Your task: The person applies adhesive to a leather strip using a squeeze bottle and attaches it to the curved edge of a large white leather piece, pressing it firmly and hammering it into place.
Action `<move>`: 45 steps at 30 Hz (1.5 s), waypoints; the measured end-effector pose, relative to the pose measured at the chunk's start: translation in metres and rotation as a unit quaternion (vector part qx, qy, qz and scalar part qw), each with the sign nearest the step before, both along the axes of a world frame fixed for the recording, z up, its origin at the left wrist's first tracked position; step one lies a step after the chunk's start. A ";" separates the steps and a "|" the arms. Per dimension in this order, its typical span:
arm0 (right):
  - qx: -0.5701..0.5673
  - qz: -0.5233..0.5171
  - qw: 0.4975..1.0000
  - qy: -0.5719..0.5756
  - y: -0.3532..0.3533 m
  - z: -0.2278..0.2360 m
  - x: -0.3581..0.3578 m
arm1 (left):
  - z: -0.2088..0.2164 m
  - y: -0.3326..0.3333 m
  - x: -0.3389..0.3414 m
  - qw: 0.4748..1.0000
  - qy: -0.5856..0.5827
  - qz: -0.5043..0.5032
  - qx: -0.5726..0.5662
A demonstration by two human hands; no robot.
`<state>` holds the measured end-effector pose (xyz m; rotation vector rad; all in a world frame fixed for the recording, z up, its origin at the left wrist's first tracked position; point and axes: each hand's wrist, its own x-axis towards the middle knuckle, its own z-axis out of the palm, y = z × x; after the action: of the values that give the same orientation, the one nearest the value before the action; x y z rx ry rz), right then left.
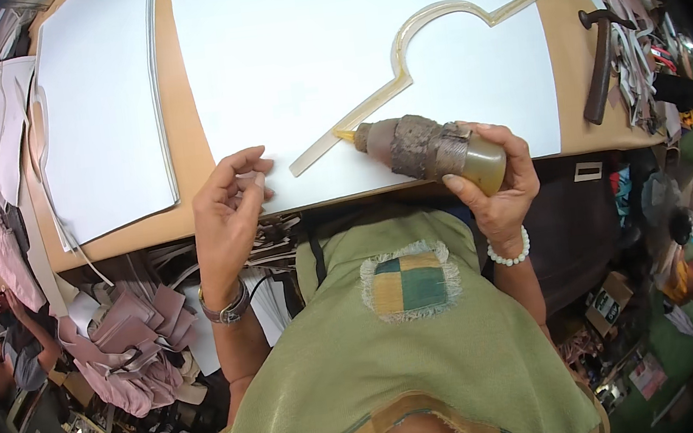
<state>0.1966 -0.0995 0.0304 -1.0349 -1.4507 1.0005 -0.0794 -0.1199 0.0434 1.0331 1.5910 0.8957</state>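
My right hand [500,177] grips a squeeze glue bottle [486,162], its middle wrapped in crusted brown tape and its yellowish content showing at the base. The bottle lies tilted, and its yellow nozzle points left at the pale curved strip [396,48]. The nozzle tip is at the strip's edge; I cannot tell whether it touches. A glossy yellowish line runs along much of the strip, which lies on a large white sheet [278,62]. By the sheet's near edge, just left of the strip's lower end, my left hand [230,204] is loosely curled, holding nothing, thumb and fingers apart.
A stack of white sheets [103,107] covers the tan table [185,149] at left. On the right lie a hammer [600,68] and a heap of pale offcuts [635,64]. Pink pieces [127,353] are piled below the table's left side. Another person [28,347] is at far left.
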 end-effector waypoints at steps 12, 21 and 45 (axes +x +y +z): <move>-0.015 0.064 0.998 0.000 -0.019 -0.008 -0.037 | -0.002 -0.010 -0.016 0.999 -0.003 0.034 -0.009; -0.281 0.008 0.780 0.559 0.022 0.003 0.021 | -0.005 -0.011 -0.014 0.999 -0.001 0.040 -0.009; 0.048 -0.393 0.892 -0.219 0.148 0.018 0.133 | 0.022 0.091 0.032 0.923 0.305 -0.142 0.184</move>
<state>0.3297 0.0489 0.0483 -1.6557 -1.2115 0.1052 -0.0476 -0.0285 0.0657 1.9015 1.7301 0.7194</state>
